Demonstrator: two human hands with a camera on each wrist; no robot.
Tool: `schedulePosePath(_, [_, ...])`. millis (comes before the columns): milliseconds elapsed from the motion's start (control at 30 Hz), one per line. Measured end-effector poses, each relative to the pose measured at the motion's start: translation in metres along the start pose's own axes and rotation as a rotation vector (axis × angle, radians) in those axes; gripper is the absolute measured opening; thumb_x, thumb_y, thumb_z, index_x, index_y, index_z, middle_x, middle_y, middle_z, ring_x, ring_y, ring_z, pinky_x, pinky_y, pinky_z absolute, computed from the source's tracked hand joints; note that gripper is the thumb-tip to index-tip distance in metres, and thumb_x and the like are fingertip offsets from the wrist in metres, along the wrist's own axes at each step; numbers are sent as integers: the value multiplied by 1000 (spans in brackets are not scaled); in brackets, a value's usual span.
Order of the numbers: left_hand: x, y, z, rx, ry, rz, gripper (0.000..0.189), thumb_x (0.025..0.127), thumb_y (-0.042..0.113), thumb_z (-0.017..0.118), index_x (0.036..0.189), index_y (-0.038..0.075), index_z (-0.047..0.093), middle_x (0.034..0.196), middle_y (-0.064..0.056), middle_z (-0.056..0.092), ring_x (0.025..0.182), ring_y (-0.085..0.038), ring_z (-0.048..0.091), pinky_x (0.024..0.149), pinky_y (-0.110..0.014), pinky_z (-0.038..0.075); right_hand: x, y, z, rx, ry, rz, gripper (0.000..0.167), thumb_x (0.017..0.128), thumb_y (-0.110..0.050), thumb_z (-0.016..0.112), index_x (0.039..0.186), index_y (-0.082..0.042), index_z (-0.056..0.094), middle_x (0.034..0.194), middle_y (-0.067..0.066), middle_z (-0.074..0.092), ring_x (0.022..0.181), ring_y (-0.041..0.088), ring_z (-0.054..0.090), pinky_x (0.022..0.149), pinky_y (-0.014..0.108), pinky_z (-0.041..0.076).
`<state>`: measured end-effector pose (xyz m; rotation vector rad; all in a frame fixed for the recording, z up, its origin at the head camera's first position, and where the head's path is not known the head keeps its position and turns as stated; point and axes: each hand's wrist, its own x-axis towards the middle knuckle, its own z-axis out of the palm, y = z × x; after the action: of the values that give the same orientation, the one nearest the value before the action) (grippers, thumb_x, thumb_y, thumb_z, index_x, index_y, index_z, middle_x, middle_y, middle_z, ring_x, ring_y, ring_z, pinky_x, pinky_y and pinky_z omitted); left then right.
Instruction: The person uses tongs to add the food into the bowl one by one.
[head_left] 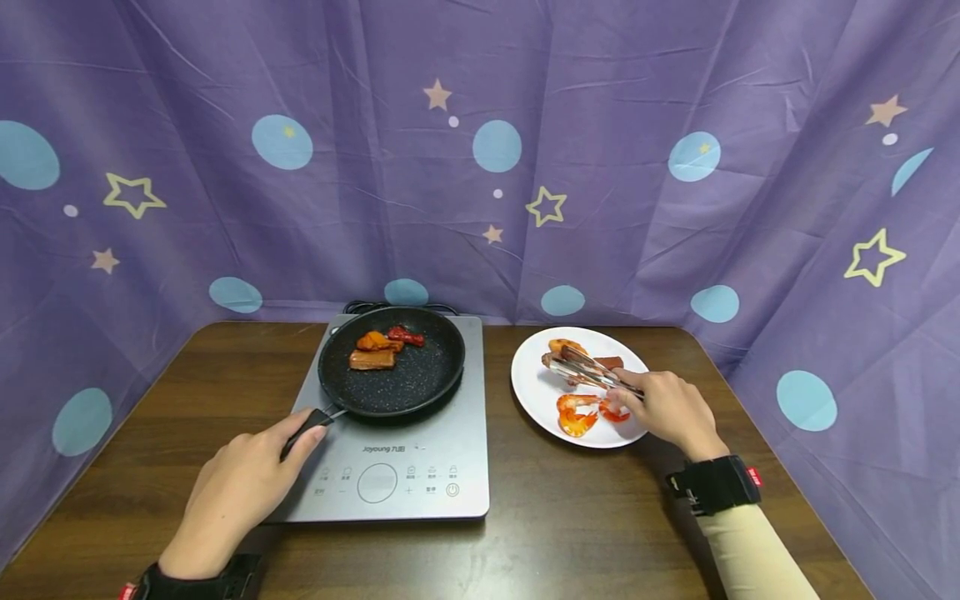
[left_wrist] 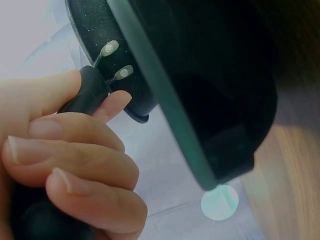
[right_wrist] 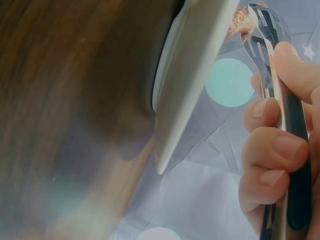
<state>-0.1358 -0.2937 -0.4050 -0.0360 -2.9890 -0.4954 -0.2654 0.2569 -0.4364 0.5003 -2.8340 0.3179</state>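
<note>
My left hand [head_left: 240, 483] grips the black handle [left_wrist: 87, 95] of a frying pan [head_left: 423, 379], fingers curled round it. Inside the pan lie a brown slab of food [head_left: 372, 360], an orange piece [head_left: 372, 340] and a red piece [head_left: 406, 336]. On the right, my right hand [head_left: 671, 412] holds metal food tongs [right_wrist: 280, 95] with dark grips, above a white plate [head_left: 527, 398]. At the tongs' tips is a brown, rough-surfaced food piece [right_wrist: 241, 23]. Orange shrimp [head_left: 576, 421], a yellow-orange piece [head_left: 567, 345] and a brown piece [head_left: 609, 363] lie on the plate.
Under the pan is a silver induction cooker [head_left: 465, 450] with touch controls along its front. A black cord [head_left: 363, 307] runs behind it. Both stand on a dark wooden table [head_left: 555, 517], with a purple patterned curtain [head_left: 600, 167] behind and at the sides.
</note>
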Motion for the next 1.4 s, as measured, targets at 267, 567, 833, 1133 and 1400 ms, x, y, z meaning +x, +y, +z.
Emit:
schedulePosePath(267, [-1, -1, 0, 1, 1, 0, 67, 110, 61, 47, 149, 8, 63, 122, -35, 70, 90, -54, 72, 54, -55, 51, 1, -8, -4, 18, 24, -2, 48, 100, -51, 71, 140, -23, 73, 112, 16, 79, 85, 31, 74, 62, 51, 53])
schedulePosePath(567, [-1, 0, 0, 2, 8, 4, 64, 110, 58, 49, 148, 8, 63, 122, -35, 70, 90, -54, 72, 53, -55, 50, 4, -20, -11, 28, 78, -35, 46, 101, -54, 69, 139, -29, 73, 111, 14, 79, 86, 33, 75, 61, 52, 53])
schedulePosePath(833, [1, 5, -1, 0, 7, 6, 63, 110, 57, 51, 148, 8, 63, 118, -35, 71, 85, -51, 72, 50, -51, 48, 11, -37, -23, 42, 155, -77, 44, 100, -51, 71, 137, -27, 75, 108, 9, 81, 82, 32, 75, 61, 52, 53])
schedulePosePath(1133, [0, 3, -1, -4, 16, 11, 63, 110, 56, 51, 147, 7, 63, 114, -35, 71, 80, -49, 73, 49, -50, 48, 33, -70, -41, 39, 203, -189, 43, 100, -49, 72, 138, -27, 74, 109, 3, 81, 79, 28, 73, 59, 50, 53])
schedulePosePath(1400, [-2, 2, -1, -1, 6, 4, 64, 110, 58, 49, 148, 8, 63, 120, -35, 70, 86, -52, 73, 52, -53, 50, 54, -116, -46, 12, 179, -345, 35, 100, -49, 72, 129, -29, 76, 86, -9, 73, 69, 15, 64, 54, 40, 49])
